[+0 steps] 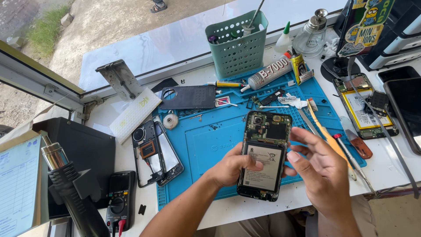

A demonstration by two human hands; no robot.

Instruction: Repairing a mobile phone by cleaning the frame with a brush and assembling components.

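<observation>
Above the blue mat (210, 145), left hand (230, 169) clamped around opened phone (264, 153), right hand (322, 175) half-open, fingertips touching its edge

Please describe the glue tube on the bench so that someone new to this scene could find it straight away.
Start at the blue work mat in the middle of the white bench, then look to its far edge, where a green perforated basket stands. The glue tube lies on its side just below and right of that basket. It is the only fat silver-grey tube there, with a red cap at its right end.
</observation>
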